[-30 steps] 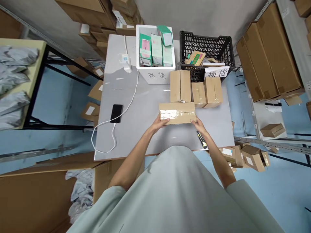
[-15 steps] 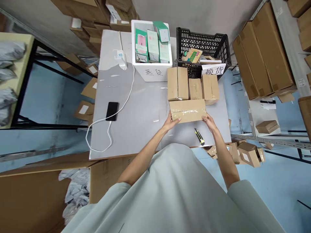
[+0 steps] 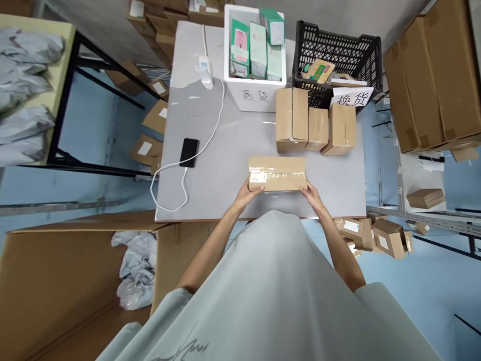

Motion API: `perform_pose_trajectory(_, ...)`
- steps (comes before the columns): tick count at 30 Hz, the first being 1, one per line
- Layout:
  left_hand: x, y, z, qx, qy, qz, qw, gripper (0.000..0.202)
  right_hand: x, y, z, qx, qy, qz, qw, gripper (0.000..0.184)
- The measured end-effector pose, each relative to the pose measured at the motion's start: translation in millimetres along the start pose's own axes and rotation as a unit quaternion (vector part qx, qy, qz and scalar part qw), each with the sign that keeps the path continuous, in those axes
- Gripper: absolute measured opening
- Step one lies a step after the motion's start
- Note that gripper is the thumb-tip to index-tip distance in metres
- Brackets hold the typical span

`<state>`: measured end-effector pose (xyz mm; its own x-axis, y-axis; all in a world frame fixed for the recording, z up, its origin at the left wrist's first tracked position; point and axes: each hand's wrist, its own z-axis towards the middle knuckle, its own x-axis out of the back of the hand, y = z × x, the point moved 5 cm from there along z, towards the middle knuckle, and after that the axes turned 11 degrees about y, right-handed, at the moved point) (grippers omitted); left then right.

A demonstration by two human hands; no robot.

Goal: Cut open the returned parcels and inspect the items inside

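Between my two hands is a long cardboard box (image 3: 277,174), with shiny clear tape along its middle seam. My left hand (image 3: 248,194) grips its left end, thumb on the near edge. At the right end my right hand (image 3: 311,194) holds it the same way. The box is near the table's front edge; whether it rests on the top or hangs just above is hard to tell. Behind it stand three closed cardboard boxes: a larger one (image 3: 292,120), a small one (image 3: 317,129) and another (image 3: 340,129) on the right. The utility knife is out of sight.
A white foam bin (image 3: 255,98) with green cartons and a black plastic crate (image 3: 338,47) stand at the back. A black phone (image 3: 189,152) with a white cable (image 3: 210,138) lies left. A large open carton (image 3: 67,271) with grey bags adjoins the table's front left.
Both hands have drawn the long box leftward and toward me, away from the three boxes. The utility knife, visible before on the table, no longer shows. The view has shifted.
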<state>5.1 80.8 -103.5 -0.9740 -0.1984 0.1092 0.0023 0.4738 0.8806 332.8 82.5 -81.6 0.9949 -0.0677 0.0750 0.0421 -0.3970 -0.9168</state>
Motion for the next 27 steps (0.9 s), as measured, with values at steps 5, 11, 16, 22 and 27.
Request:
perform_pose_trajectory(5, 47.4, -39.3, -26.3, 0.008, 0.010, -0.006, 1.000, 0.109, -41.8, 30.7, -26.7, -0.016, -0.017, -0.027, 0.999, 0.118)
perform_pose_trajectory(11, 90.3, -50.0, -46.6, -0.025, 0.065, 0.031, 0.997, 0.090, -55.1, 26.5, -39.0, 0.027, -0.020, -0.087, 0.996, 0.106)
perform_pose_trajectory(16, 110.0, -37.3, -36.9, -0.056, 0.096, 0.044, 0.993, 0.072, -56.4, -1.3, -32.0, 0.112, 0.056, -0.249, 0.960, 0.069)
perform_pose_trajectory(22, 113.1, -27.6, 19.3, -0.104, 0.074, 0.034, 0.991, 0.070, -65.9, -14.6, 22.6, 0.142, 0.104, -0.322, 0.930, 0.073)
perform_pose_trajectory(27, 98.6, -39.2, 50.1, -0.087, 0.030, 0.036, 0.995, 0.082, -75.0, -5.1, 65.7, 0.115, 0.086, -0.237, 0.961, 0.074)
